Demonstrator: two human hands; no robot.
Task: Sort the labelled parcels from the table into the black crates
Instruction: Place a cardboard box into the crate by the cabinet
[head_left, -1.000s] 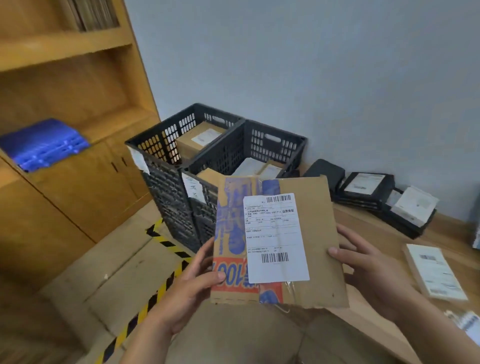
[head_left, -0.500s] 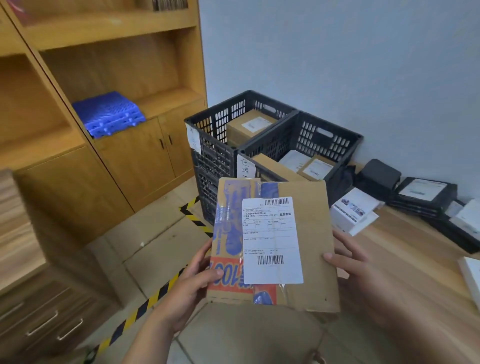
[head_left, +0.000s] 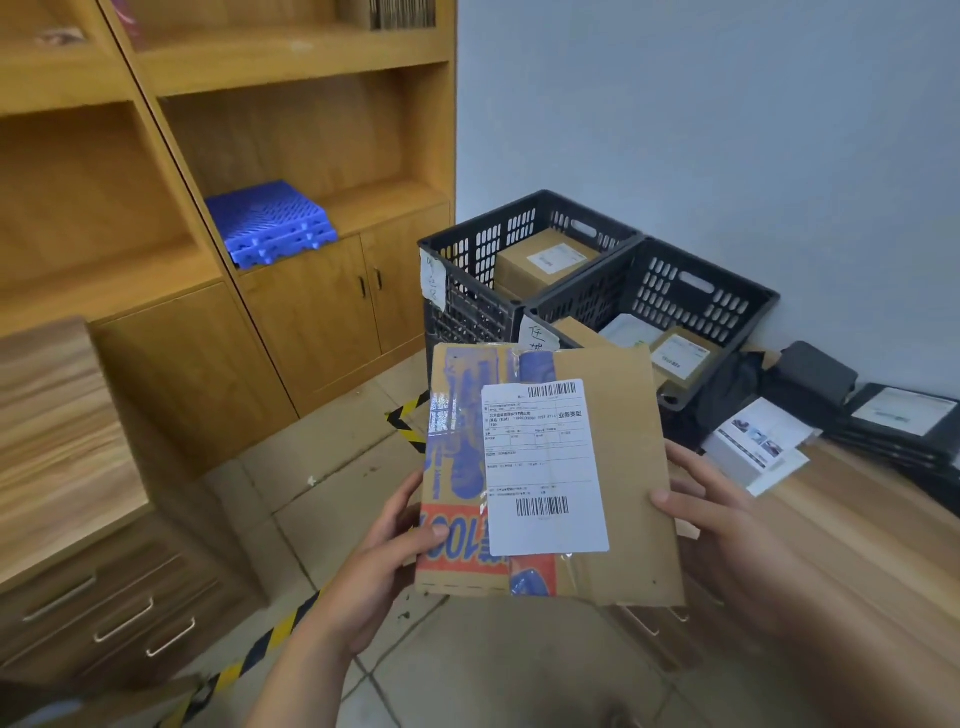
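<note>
Wooden shelving (head_left: 291, 130) fills the scene from nine to eleven o'clock, a stack of blue plastic grids (head_left: 272, 223) resting on one ledge above closed cabinet doors; a drawer unit (head_left: 78, 519) stands at eight o'clock; yellow-and-black tape (head_left: 260, 644) crosses the tiled floor at seven. At centre we see a flat cardboard parcel (head_left: 623, 467) held upright between both hands, its white shipping label (head_left: 543, 467) facing us; the left hand (head_left: 379, 566) grips its lower left edge, thumb pressed on the printed front and fingers behind; the right hand (head_left: 727, 525) holds the right edge, thumb on the front, fingers curled round the back. Behind the parcel, at twelve to one o'clock, two black crates stand side by side against the wall; the left crate (head_left: 467, 260) holds a labelled brown box (head_left: 545, 260); the right crate (head_left: 727, 296) holds several labelled packets, and each crate carries a handwritten paper tag. At two to three o'clock, black pouches (head_left: 904, 421) and a white box (head_left: 753, 441) lie on the wooden table (head_left: 857, 545).
</note>
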